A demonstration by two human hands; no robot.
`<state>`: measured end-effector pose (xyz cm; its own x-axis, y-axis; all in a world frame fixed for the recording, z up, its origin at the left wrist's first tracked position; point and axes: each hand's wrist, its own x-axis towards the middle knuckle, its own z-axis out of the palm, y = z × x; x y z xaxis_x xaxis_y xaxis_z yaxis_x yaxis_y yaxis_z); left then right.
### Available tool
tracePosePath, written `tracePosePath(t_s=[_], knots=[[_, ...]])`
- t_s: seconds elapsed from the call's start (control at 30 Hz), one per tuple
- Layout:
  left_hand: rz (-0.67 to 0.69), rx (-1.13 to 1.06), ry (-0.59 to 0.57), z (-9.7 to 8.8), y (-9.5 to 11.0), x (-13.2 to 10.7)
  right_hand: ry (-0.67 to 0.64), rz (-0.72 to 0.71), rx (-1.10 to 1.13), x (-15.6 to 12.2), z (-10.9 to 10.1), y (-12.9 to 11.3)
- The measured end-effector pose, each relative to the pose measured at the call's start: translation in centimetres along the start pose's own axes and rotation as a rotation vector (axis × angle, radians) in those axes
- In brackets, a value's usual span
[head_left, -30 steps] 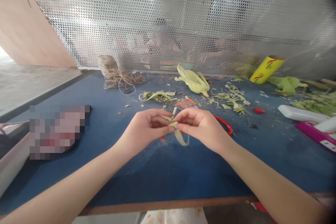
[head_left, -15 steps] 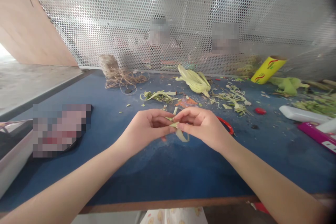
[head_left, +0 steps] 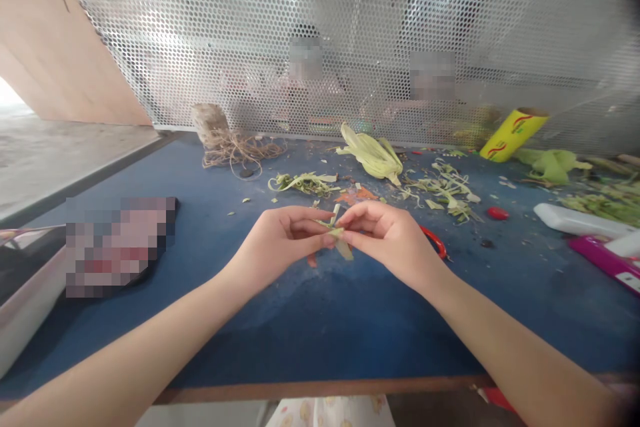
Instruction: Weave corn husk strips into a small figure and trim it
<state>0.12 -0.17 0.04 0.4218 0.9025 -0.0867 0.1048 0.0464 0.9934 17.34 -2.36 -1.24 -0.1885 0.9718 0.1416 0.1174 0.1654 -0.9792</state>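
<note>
My left hand [head_left: 280, 243] and my right hand [head_left: 387, 237] meet fingertip to fingertip over the blue table [head_left: 310, 320]. Both pinch one narrow pale green leaf strip [head_left: 340, 239]. A short end of the strip hangs below my fingers and another pokes up above them. Red-handled scissors [head_left: 434, 241] lie on the table just behind my right hand, mostly hidden by it.
Cut leaf strips [head_left: 303, 182] and a folded leaf bundle [head_left: 373, 155] lie further back, with a tangle of twine [head_left: 233, 150] at the left. A yellow roll [head_left: 513, 133] leans at the perforated metal screen [head_left: 320, 33]. People sit behind the screen. White and pink tools [head_left: 590, 230] lie right.
The hanging loop of the strip has become shorter below my fingers. Both hands have stayed together at the same place, shifting slightly up.
</note>
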Motion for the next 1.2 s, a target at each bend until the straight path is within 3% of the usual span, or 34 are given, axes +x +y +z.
tracePosePath(t_s=[0.4,0.57,0.7,0.8,1.0,1.2], knots=[[0.200,0.157,0.113,0.49,-0.04,-0.56,-0.074,0.035,0.082,-0.03,0.28,-0.10],[0.179,0.045,0.001,0.39,-0.26,-0.37,-0.056,0.001,0.051,0.02,0.07,-0.10],[0.148,0.048,-0.003,0.36,-0.02,-0.37,-0.068,-0.018,0.067,-0.01,0.00,-0.03],[0.173,0.108,0.005,0.41,0.13,-0.57,-0.063,-0.003,0.090,-0.02,0.09,-0.10],[0.356,0.342,0.148,0.39,-0.22,-0.74,-0.106,0.084,0.119,0.10,0.22,-0.31],[0.363,0.553,0.098,0.27,-0.53,-0.66,-0.073,0.076,0.035,0.01,0.41,0.06]])
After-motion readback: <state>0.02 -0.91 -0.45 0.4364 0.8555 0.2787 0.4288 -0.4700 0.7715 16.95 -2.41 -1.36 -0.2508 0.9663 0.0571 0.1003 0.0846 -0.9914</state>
